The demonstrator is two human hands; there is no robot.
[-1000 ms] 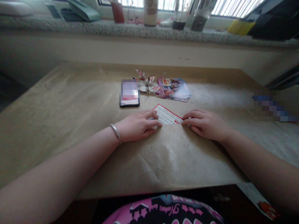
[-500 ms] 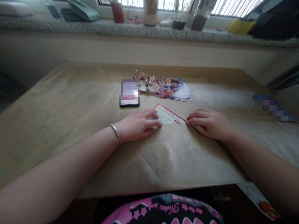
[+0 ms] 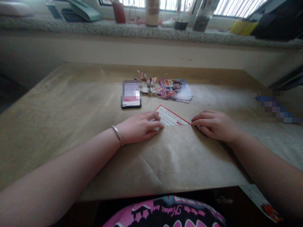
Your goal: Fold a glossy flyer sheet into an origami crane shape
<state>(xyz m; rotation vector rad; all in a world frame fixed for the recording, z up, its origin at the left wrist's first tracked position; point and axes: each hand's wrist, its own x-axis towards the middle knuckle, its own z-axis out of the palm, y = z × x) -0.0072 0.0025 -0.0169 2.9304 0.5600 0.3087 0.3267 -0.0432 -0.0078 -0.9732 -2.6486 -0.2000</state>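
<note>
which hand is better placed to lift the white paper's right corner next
Probably the right hand: its fingertips are at that corner of the paper; the left hand covers its left side.

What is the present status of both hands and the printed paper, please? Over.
Left hand on red-edged printed paper; right hand at its right corner. Paper lying on table. Smartphone and flyer stack beyond it, not covering it.

A broad table [image 3: 87, 110] with a tan, lightly creased top stands before a pale wall [image 3: 113, 47]. Above the table's far edge runs a speckled stone windowsill [image 3: 137, 31], and above that a bright window [image 3: 236, 8] (thin upright bars show in it). Daylight leaves a soft sheen across the table, while the room beyond its left edge is dark.
</note>
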